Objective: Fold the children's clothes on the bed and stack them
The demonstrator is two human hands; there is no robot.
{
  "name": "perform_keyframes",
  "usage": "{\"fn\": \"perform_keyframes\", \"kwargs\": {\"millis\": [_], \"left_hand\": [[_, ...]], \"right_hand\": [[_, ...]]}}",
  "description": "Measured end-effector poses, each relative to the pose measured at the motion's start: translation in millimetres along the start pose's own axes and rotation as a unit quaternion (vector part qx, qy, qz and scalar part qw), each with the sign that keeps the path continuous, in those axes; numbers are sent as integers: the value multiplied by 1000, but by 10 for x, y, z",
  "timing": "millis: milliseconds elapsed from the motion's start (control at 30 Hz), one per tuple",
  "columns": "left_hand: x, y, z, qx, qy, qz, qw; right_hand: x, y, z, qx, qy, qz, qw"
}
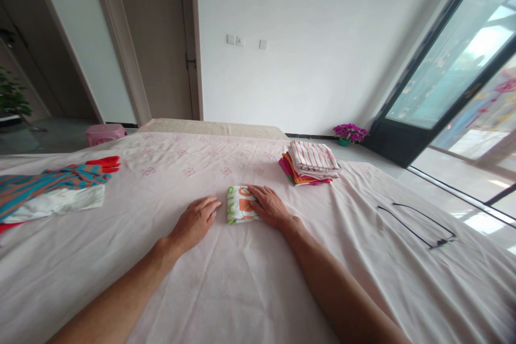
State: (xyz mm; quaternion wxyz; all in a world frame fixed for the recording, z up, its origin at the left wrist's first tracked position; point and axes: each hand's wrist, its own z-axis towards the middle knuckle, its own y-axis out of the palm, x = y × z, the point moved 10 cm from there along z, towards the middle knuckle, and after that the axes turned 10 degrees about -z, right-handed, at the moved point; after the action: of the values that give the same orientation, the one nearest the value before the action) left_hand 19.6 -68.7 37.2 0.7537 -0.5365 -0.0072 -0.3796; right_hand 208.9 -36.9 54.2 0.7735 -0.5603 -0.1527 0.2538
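A small folded cloth [242, 207], white with green and orange print, lies flat on the pale pink sheet [242, 290]. My right hand [271, 205] rests with stretched fingers over the cloth's right side and covers that part of it. Just left of the cloth, my left hand [198, 220] lies on the sheet, fingers extended and slightly bent, apart from the cloth and holding nothing. Beyond my right hand stands a stack of folded cloths [312, 161], with a red-striped white one on top.
Loose clothes [56, 185], striped teal and orange, white and red, lie at the left. Eyeglasses [439, 242] with open temples rest on the sheet at the right. Past the far edge are a pink stool [105, 133] and purple flowers [350, 133] in a green pot.
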Motion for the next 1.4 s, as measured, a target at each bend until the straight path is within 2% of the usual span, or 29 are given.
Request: {"fn": "perform_keyframes", "kwargs": {"millis": [133,267,400,800,1000,1400], "left_hand": [[-2,-2,1,0,-3,-2,1000],[0,2,4,1,3,-3,1000],[-4,1,5,4,6,-9,1000],[11,-6,10,-5,-4,-5,1000],[14,-11,8,0,0,-8,1000],[17,-7,9,-4,-2,-6,1000]], "right_hand": [[39,22,7,-11,20,3,1000],[-2,18,11,-5,-2,-8,1000],[-34,74,33,-30,-15,-7,999],[-18,-64,68,-15,40,-5,999],[-58,8,85,-8,2,1,1000],[-34,-45,104,-25,19,-2,1000]]}}
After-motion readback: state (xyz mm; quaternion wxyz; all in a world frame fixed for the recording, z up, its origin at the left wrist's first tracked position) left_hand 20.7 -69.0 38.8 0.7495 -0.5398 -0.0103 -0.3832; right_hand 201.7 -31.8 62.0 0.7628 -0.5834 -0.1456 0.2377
